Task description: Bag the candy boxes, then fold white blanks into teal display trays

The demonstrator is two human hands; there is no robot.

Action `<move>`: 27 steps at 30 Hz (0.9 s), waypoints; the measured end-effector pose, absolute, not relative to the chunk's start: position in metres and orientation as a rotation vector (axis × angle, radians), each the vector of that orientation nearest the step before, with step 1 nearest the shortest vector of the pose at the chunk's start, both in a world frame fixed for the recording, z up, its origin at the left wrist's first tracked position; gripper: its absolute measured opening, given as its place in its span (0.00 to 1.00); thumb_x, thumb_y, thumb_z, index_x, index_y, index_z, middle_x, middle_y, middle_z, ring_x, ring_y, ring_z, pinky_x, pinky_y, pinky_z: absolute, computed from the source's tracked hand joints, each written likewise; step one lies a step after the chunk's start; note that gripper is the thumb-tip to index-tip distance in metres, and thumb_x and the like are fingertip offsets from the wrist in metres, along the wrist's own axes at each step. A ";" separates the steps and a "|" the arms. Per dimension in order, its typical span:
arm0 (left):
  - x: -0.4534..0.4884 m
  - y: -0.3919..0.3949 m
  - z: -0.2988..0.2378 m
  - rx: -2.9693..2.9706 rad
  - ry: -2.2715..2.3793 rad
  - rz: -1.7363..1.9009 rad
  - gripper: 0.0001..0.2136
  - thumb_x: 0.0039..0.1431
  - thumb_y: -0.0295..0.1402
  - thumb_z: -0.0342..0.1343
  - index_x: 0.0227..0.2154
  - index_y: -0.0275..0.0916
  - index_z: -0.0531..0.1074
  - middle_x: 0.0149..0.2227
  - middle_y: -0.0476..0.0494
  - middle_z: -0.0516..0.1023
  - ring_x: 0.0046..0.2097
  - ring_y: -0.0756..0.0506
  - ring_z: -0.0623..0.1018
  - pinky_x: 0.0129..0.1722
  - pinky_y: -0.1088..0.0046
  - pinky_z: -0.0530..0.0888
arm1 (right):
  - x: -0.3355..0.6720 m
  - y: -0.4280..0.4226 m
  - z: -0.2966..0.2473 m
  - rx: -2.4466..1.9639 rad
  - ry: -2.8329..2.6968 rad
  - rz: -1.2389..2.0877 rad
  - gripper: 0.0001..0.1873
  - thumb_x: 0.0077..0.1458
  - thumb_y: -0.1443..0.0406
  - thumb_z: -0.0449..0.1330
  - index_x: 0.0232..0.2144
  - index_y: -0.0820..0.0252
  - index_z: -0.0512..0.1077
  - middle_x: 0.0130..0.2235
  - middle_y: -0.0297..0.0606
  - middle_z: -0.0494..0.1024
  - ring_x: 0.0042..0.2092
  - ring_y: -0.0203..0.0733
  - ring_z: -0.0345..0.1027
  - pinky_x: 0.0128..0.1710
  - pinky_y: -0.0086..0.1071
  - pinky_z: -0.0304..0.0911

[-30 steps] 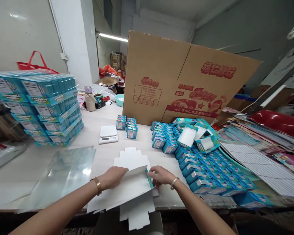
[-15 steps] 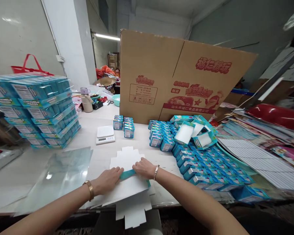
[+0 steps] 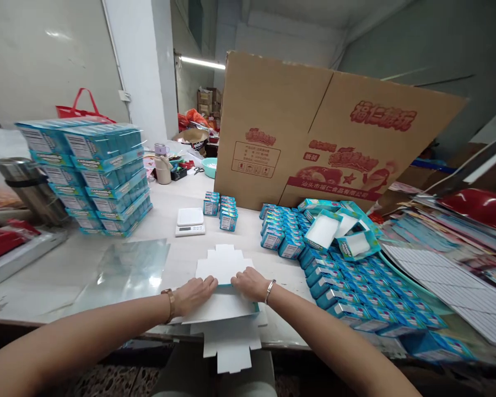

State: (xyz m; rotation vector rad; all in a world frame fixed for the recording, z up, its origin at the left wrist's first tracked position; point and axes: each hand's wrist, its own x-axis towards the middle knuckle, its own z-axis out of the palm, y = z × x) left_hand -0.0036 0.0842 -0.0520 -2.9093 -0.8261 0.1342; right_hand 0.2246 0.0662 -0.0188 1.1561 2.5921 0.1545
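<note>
My left hand (image 3: 196, 294) and my right hand (image 3: 250, 283) are close together at the table's front edge. Between them is a partly folded cardboard tray (image 3: 217, 309), white inside, with a thin teal edge showing. Fingers of both hands are curled over its far wall, pinching it. Behind the hands lies a flat white cardboard blank (image 3: 223, 263) with stepped edges. More notched white cardboard (image 3: 231, 341) sticks out below the tray, over the table's front edge. The fingertips and the tray's underside are partly hidden.
Rows of small blue boxes (image 3: 367, 292) fill the right side, with folded trays (image 3: 324, 229) on top. A white scale (image 3: 190, 222), clear plastic sheets (image 3: 128, 270) and wrapped box stacks (image 3: 111, 176) stand left. A large carton (image 3: 273, 132) stands behind.
The view has turned left, so everything appears shifted right. Both hands stay on the tray; the teal wall between them has tipped up and shows only as a thin line.
</note>
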 end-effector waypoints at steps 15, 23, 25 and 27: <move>-0.023 0.084 0.041 -2.441 -1.571 -1.836 0.30 0.56 0.39 0.56 0.60 0.44 0.52 0.61 0.37 0.60 0.62 0.39 0.60 0.59 0.56 0.60 | 0.204 0.076 -0.008 2.041 2.838 -1.123 0.44 0.45 0.75 0.48 0.65 0.54 0.41 0.62 0.44 0.58 0.61 0.45 0.55 0.57 0.42 0.53; 0.014 0.064 -0.017 -3.063 -1.711 -2.649 0.38 0.53 0.37 0.54 0.64 0.46 0.40 0.63 0.37 0.56 0.59 0.36 0.64 0.53 0.57 0.68 | 0.193 0.052 -0.016 2.394 2.634 -1.901 0.38 0.52 0.70 0.46 0.64 0.50 0.41 0.59 0.39 0.63 0.52 0.42 0.66 0.47 0.35 0.64; 0.011 0.069 -0.017 -3.384 -1.584 -2.456 0.37 0.51 0.35 0.53 0.63 0.46 0.43 0.60 0.39 0.62 0.56 0.37 0.68 0.50 0.60 0.70 | 0.191 0.052 -0.019 2.479 2.643 -1.816 0.31 0.58 0.65 0.45 0.63 0.54 0.42 0.54 0.43 0.67 0.49 0.42 0.67 0.45 0.34 0.65; 0.006 0.075 -0.017 -3.560 -1.634 -2.221 0.34 0.49 0.34 0.54 0.60 0.44 0.49 0.54 0.39 0.68 0.50 0.39 0.72 0.46 0.62 0.72 | 0.189 0.056 -0.025 2.559 2.713 -1.685 0.26 0.61 0.60 0.43 0.61 0.55 0.47 0.52 0.43 0.68 0.49 0.42 0.66 0.46 0.34 0.63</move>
